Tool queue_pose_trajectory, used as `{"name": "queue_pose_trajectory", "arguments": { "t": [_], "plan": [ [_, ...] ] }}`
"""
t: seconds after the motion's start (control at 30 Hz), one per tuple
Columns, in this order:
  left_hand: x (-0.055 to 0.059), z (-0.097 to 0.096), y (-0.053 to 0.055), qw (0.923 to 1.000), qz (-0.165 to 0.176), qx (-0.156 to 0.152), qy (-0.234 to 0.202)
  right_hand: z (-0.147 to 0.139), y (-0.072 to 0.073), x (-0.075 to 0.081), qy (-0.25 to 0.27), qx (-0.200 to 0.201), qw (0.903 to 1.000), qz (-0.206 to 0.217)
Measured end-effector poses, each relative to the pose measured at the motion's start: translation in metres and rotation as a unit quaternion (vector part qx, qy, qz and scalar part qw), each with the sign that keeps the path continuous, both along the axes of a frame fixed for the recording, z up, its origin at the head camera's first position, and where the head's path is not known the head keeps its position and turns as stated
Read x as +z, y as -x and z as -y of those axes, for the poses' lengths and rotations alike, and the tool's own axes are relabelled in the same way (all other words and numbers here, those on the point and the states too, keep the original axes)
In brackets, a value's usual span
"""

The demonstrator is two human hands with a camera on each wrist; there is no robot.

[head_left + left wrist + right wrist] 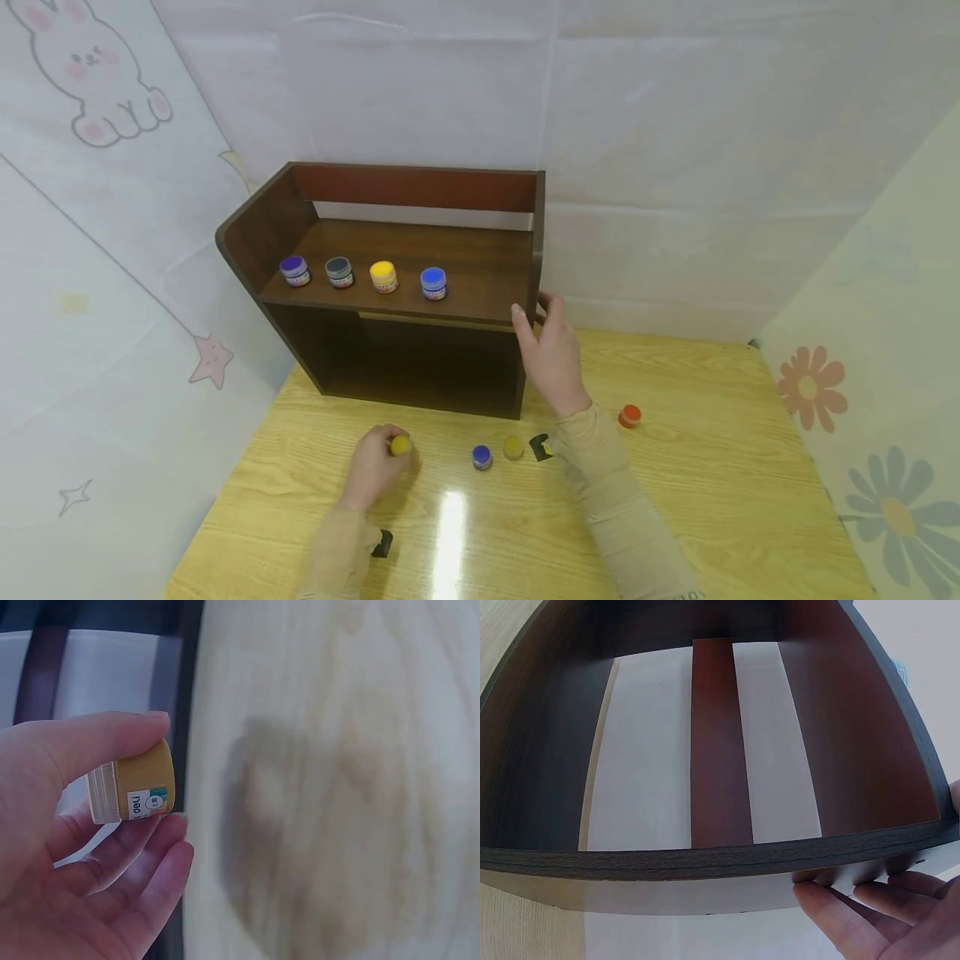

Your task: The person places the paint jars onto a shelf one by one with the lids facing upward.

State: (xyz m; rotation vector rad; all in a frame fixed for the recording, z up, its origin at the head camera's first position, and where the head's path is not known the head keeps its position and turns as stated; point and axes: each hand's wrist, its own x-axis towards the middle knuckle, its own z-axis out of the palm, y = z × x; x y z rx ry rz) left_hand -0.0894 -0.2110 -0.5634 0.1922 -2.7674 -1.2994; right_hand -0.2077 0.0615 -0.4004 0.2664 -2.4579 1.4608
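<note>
My left hand [371, 467] pinches a small ochre-yellow paint jar [139, 787] between thumb and fingers, a little above the table in front of the shelf. The jar is tipped on its side in the left wrist view, its label partly showing. With my right hand [557, 362] I grip the right side panel of a dark brown two-tier shelf [450, 312]. In the right wrist view the fingers [840, 919] lie against the panel's outer face, and the thumb is mostly out of frame.
Purple [295, 271], dark grey [340, 272], yellow [384, 277] and blue [433, 284] paint jars line the upper board. On the wooden table [712, 467] stand a dark blue jar [482, 457], a dull yellow jar [513, 448] and a red jar [630, 416]. Printed cloth hangs behind.
</note>
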Motion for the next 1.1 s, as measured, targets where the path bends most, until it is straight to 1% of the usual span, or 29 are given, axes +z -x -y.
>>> {"name": "queue_pose_trajectory", "arguments": {
  "t": [0.1,0.2,0.47,0.63,0.8,0.93,1.1],
  "plan": [
    [0.008,-0.002,0.001,0.9999,-0.009,0.007,0.000,-0.001,0.000,0.000,-0.003,-0.001,1.0000,0.000],
    [0.014,-0.003,0.002,0.9997,-0.016,0.012,-0.016,0.000,0.001,0.000,-0.002,0.000,1.0000,-0.002],
    [0.030,-0.010,0.004,0.9965,-0.066,0.003,-0.051,0.000,0.000,0.001,-0.002,0.000,1.0000,-0.001],
    [0.039,-0.013,0.006,0.9951,-0.087,-0.001,-0.048,0.000,0.000,0.001,0.000,0.003,1.0000,0.002],
    [0.048,-0.016,0.006,0.9940,-0.097,-0.004,-0.049,0.000,0.000,0.001,0.001,0.003,1.0000,0.006],
    [0.054,-0.017,0.006,0.9926,-0.108,-0.008,-0.054,0.000,0.000,0.001,0.002,0.002,1.0000,0.006],
    [0.056,-0.018,0.006,0.9904,-0.125,-0.010,-0.059,0.000,0.001,0.000,0.000,-0.001,1.0000,0.004]
  ]
}}
